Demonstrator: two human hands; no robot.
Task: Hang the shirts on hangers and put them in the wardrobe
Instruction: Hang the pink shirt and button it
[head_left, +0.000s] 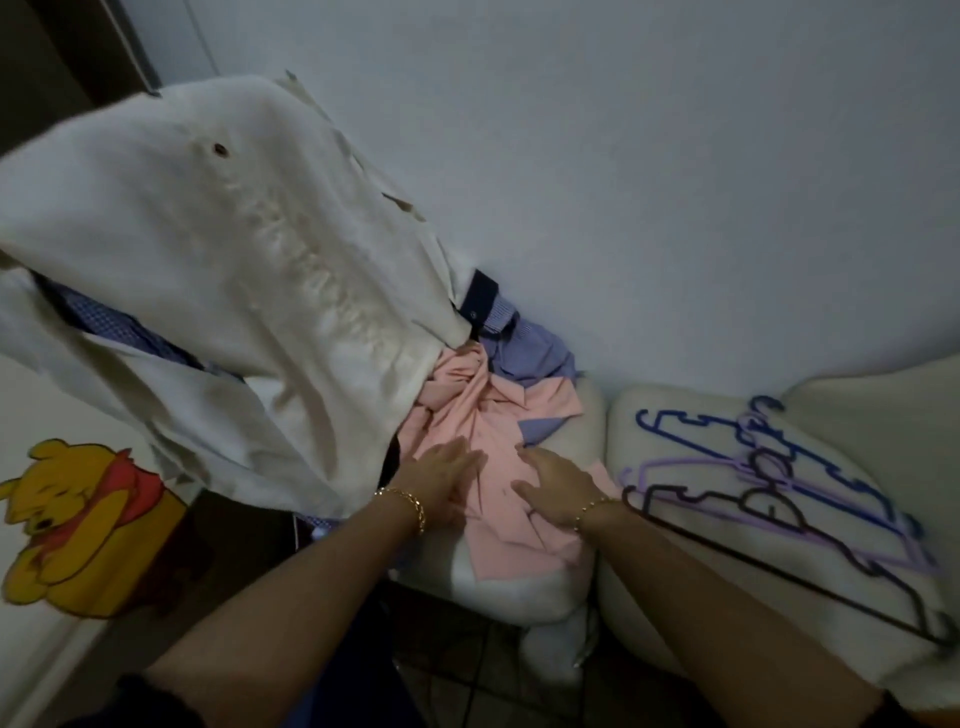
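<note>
Dim, bluish, even light casts soft shadows; the cream shirt (208, 234) looks motion-blurred, and straight lines beyond it bow.

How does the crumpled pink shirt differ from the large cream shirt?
The pink shirt lies bunched on the white cushion under the left hand and right hand; the cream shirt spreads wide, higher, untouched. The cream shirt fills more of the view than the pink shirt. Both are plain-coloured cloth.
</note>
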